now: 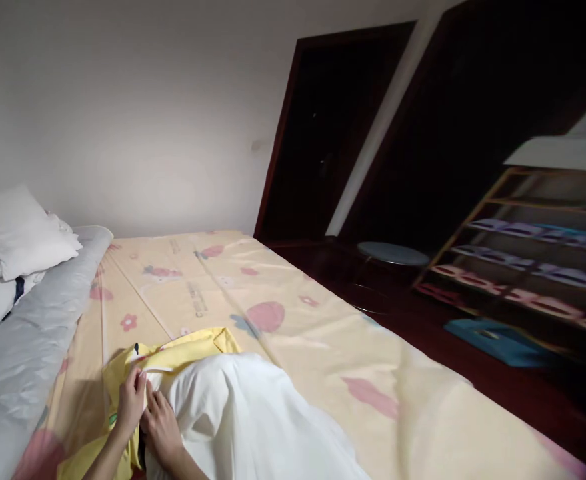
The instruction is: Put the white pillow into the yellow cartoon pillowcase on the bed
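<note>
My left hand (131,400) pinches the edge of a yellow cloth (187,352) with a white border and a dark printed mark. Close beside it, my right hand (161,423) has its fingers bent onto the near edge of a bulky white cloth (253,407), at the place where it meets the yellow one. The white cloth lies bunched and puffed up, with soft folds, to the right of my hands. Part of the yellow cloth hangs below my left forearm. What lies under the white cloth is hidden.
The bed sheet (167,307) is pale yellow with printed strawberries and flowers. A grey bedroll (47,333) and a white pillow (27,233) lie on the left. Beyond the bed's right edge stand a round stool (393,253) and a shoe rack (523,230); a dark door (327,133) is behind.
</note>
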`<action>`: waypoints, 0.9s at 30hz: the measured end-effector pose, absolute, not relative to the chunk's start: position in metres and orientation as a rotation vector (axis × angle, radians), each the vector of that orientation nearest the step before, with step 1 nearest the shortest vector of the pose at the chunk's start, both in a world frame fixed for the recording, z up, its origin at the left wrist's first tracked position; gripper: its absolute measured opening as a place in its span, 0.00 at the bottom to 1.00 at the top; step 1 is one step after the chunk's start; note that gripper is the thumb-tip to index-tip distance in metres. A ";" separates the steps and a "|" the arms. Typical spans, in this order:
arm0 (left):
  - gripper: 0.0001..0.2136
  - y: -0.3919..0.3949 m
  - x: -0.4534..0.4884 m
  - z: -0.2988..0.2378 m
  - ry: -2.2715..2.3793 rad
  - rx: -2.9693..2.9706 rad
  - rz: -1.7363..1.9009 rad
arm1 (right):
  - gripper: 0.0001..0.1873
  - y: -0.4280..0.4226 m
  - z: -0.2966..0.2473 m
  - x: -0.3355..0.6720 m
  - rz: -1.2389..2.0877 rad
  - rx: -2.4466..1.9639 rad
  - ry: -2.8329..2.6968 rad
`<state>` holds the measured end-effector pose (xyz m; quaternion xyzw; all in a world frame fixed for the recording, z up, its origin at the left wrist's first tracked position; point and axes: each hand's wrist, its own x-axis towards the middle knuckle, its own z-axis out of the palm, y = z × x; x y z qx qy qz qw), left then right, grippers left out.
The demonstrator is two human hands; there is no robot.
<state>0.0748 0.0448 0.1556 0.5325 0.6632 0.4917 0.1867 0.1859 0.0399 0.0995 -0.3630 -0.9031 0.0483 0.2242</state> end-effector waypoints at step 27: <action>0.17 0.038 0.099 0.169 1.816 1.765 1.325 | 0.14 0.083 0.144 0.224 0.262 -1.075 -2.502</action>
